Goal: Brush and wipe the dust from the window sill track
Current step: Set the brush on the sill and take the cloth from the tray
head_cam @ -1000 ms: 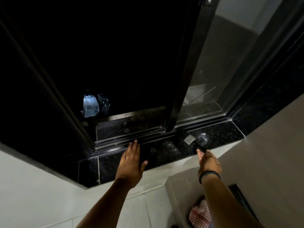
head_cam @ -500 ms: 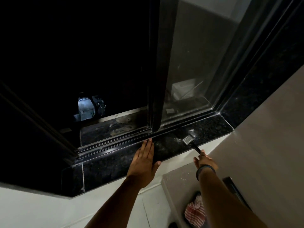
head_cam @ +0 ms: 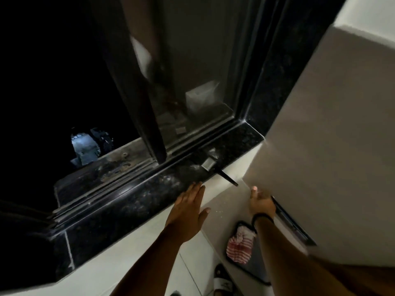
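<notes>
A black granite window sill runs across the view, with the dusty metal track along its far side under a dark sliding frame. A brush with a metal ferrule and black handle lies on the right part of the sill, its handle sticking out over the sill's edge. My left hand hovers flat, fingers together, at the sill's front edge. My right hand is just below the end of the brush handle, fingers loose, holding nothing.
A grey-beige wall rises on the right. Below it a red-and-white striped cloth lies on a dark tray. A sandalled foot stands on the white tiled floor. The window opening is dark.
My right hand has let go of the brush handle and drawn back; the brush stays on the sill. My left hand has slid right and back to the sill's edge. The view has shifted left.
</notes>
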